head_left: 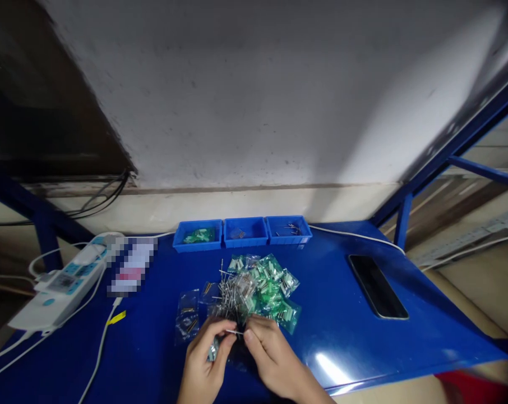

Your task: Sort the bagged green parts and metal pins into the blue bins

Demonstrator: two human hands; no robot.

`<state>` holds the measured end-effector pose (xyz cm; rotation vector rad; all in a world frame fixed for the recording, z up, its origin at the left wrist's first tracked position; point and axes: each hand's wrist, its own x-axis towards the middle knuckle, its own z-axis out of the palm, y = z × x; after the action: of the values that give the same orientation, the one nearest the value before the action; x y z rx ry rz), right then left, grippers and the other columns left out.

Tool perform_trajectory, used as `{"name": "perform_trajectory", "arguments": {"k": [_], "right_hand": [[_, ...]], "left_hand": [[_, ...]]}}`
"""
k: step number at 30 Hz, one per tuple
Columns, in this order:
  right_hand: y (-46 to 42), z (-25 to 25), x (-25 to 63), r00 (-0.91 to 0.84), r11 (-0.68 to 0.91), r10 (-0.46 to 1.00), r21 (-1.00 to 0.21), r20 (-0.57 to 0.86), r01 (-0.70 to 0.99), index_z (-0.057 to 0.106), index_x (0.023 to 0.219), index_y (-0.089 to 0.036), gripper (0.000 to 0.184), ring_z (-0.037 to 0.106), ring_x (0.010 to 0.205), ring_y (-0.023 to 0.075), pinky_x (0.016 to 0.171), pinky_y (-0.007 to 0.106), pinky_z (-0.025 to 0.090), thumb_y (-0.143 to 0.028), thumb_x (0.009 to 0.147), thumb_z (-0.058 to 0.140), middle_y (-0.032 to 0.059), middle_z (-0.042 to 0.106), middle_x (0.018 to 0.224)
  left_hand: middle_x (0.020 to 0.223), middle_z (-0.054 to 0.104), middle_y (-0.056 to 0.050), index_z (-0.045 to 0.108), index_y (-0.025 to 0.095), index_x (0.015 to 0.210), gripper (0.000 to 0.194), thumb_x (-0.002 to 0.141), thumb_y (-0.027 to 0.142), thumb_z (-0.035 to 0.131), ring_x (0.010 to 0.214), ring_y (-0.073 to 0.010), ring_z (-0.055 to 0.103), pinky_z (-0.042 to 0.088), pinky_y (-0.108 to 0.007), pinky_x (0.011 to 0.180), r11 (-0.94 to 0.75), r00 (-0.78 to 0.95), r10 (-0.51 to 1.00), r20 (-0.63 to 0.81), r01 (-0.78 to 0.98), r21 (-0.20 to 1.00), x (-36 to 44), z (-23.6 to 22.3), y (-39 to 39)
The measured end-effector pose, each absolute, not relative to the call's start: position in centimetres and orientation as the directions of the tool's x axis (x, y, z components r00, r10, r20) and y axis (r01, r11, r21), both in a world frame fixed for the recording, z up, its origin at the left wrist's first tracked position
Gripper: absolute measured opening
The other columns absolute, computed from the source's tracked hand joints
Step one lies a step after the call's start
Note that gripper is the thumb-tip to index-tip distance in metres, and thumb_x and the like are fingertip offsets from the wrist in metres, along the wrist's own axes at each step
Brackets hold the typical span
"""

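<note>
Near the table's front edge my left hand [206, 359] is closed, thumb and forefinger pinching a thin metal pin [234, 331]. My right hand [273, 353] is closed too, with its thumb and curled forefinger at the pin's other end. Partly hidden in the left palm is something pale and shiny, perhaps a small plastic bag [213, 349]. Just beyond my fingers lies a heap of loose metal pins [231, 296]. Small green-tinted bags [273, 286] with pale pieces inside are piled to its right. Clear bags [189, 314] holding brown and dark pieces lie to the left.
Three blue bins stand along the back: the left bin [198, 245] holds green bags, the middle bin [245, 242] a few small pieces, the right bin [290, 239] several pins. A dark phone [378, 286] lies right; a power strip [69, 289] and white cables lie left.
</note>
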<state>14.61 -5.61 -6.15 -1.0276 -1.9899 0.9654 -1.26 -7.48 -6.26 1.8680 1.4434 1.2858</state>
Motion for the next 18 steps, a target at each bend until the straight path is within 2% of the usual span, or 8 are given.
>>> {"name": "perform_trajectory", "arguments": {"k": [3,7,10,13,15,18], "right_hand": [[-5.5,-5.8,15.4,-0.438,0.421,0.868,-0.813,0.233,0.402,0.031,0.065,-0.020,0.034,0.044,0.061,0.0121,0.062,0.027,0.033,-0.030,0.097,0.026,-0.0013,0.042,0.063],[-5.5,-5.5,16.9,-0.465,0.513,0.841,-0.682,0.277,0.521,0.042,0.071,-0.019,0.025,0.047,0.069,0.0148,0.069,0.030,0.035,-0.028,0.093,0.035,0.0010,0.050,0.069],[-5.2,-5.7,17.6,-0.467,0.560,0.821,-0.623,0.328,0.546,0.045,0.071,-0.019,0.024,0.048,0.069,0.0154,0.069,0.031,0.035,-0.022,0.092,0.035,0.0022,0.052,0.069],[-3.4,-5.6,18.3,-0.454,0.636,0.772,-0.561,0.445,0.530,0.043,0.064,-0.019,0.028,0.043,0.060,0.0143,0.061,0.030,0.031,-0.020,0.091,0.035,0.0010,0.047,0.060],[-0.9,-5.1,19.1,-0.390,0.675,0.727,-0.488,0.564,0.553,0.039,0.058,-0.020,0.032,0.038,0.055,0.0139,0.057,0.030,0.028,-0.020,0.090,0.035,-0.0002,0.041,0.054],[4.2,-4.1,21.0,-0.168,0.598,0.687,-0.419,0.707,0.683,0.040,0.055,-0.021,0.036,0.037,0.053,0.0145,0.055,0.030,0.027,-0.023,0.091,0.038,-0.0004,0.039,0.053]], "left_hand": [[0.071,0.067,0.001,0.061,0.023,0.082,0.010,0.086,0.023,0.052,0.064,-0.0141,0.065,0.052,-0.019,0.059,-0.368,0.053,0.918,0.393,0.485,0.794,-0.7,-6.3,-6.8],[0.057,0.060,0.004,0.055,0.021,0.069,0.022,0.089,0.026,0.047,0.050,-0.0111,0.058,0.046,-0.018,0.052,-0.313,0.063,0.943,0.327,0.498,0.808,0.2,-7.0,-6.2],[0.057,0.058,0.003,0.052,0.020,0.066,0.028,0.091,0.029,0.043,0.052,-0.0114,0.056,0.044,-0.019,0.051,-0.257,0.096,0.966,0.241,0.492,0.832,1.0,-7.0,-5.3],[0.062,0.059,0.002,0.054,0.020,0.069,0.030,0.093,0.029,0.040,0.058,-0.0129,0.058,0.045,-0.021,0.056,-0.252,0.229,0.961,0.153,0.508,0.824,1.3,-6.4,-3.0],[0.077,0.064,-0.001,0.060,0.021,0.083,0.024,0.094,0.027,0.039,0.073,-0.0155,0.060,0.047,-0.025,0.067,-0.312,0.296,0.940,0.168,0.556,0.771,1.2,-6.0,-0.8],[0.098,0.063,-0.005,0.062,0.023,0.099,0.018,0.089,0.023,0.047,0.095,-0.0218,0.056,0.044,-0.036,0.083,-0.426,0.375,0.903,0.210,0.718,0.551,0.7,-6.0,2.1]]}}
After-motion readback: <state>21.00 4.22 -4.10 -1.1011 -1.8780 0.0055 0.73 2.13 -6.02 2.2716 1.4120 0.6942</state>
